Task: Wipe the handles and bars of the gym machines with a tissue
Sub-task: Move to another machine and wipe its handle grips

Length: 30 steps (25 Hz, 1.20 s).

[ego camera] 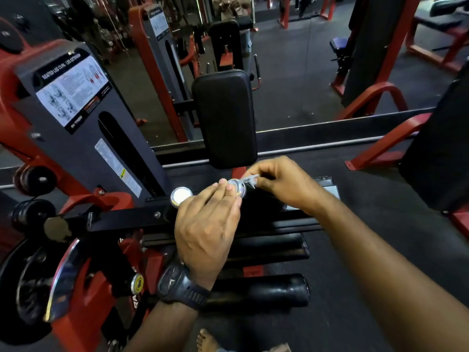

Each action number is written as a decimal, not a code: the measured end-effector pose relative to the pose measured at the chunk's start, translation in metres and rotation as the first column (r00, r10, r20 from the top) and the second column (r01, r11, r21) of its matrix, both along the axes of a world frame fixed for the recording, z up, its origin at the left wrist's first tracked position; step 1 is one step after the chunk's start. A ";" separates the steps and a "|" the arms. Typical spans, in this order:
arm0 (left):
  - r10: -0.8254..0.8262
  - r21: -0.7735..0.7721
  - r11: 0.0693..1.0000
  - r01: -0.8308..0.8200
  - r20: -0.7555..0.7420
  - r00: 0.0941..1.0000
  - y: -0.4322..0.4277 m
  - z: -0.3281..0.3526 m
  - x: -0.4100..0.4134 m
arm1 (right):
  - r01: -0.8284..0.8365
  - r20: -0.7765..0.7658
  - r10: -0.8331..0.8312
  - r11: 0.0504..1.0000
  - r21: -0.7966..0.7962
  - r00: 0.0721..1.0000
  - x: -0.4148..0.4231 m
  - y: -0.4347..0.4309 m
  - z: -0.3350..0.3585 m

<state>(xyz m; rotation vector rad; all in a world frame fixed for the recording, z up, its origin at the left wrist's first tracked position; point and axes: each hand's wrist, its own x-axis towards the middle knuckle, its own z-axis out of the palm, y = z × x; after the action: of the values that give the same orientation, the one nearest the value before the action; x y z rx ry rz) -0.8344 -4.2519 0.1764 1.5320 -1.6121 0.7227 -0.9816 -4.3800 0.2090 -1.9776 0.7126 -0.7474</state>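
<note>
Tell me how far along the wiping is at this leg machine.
Done: nothing can be confirmed; no surface shows as visibly cleaned. In hand: the right hand pinches a small tissue against the chrome end cap of a black bar, while the left hand rests flat on that bar. Left: seemingly the two lower rollers and this machine's other bars.

Dark rubber floor (380, 189), red machine frame (380, 146) standing on it, bare foot (206, 341)
</note>
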 end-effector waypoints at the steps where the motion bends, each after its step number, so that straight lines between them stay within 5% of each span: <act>1: 0.000 -0.004 1.000 0.000 0.005 1.000 0.000 -0.001 0.000 | 0.017 -0.039 -0.017 1.000 0.015 0.999 -0.001 -0.003 -0.004; 7: -0.004 0.009 1.000 0.004 0.011 1.000 0.000 -0.001 0.001 | 0.085 -0.280 -0.097 0.995 -0.053 0.955 -0.014 -0.018 -0.020; 19: 0.003 -0.020 1.000 -0.003 -0.009 1.000 -0.001 -0.001 -0.002 | 0.321 -0.350 -0.375 0.925 -0.204 0.858 -0.027 -0.019 -0.065; 21: 0.005 -0.023 1.000 -0.005 0.007 1.000 0.000 -0.001 0.000 | 0.528 -0.255 -0.524 0.847 -0.060 0.813 -0.024 -0.006 -0.082; 23: 0.000 -0.024 1.000 0.000 0.011 1.000 0.000 -0.001 0.000 | 0.686 -0.058 -0.704 0.664 0.299 0.707 -0.014 0.019 -0.098; 26: -0.001 -0.019 1.000 0.001 -0.015 1.000 -0.001 -0.002 -0.002 | 0.337 0.195 -0.874 0.366 0.868 0.446 0.004 0.045 -0.099; 28: 0.003 -0.019 1.000 -0.003 -0.031 1.000 0.000 -0.003 -0.003 | 0.138 0.214 -0.913 0.276 0.951 0.348 0.011 0.051 -0.091; 30: 0.001 -0.030 1.000 -0.002 -0.034 0.999 -0.001 -0.003 -0.003 | 0.116 0.228 -0.911 0.283 0.952 0.344 0.017 0.057 -0.085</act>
<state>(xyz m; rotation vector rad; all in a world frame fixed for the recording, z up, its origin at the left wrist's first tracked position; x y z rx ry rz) -0.8372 -4.2525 0.1731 1.5157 -1.5683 0.7146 -0.9646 -4.3227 0.1244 -0.2179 1.0057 -1.3023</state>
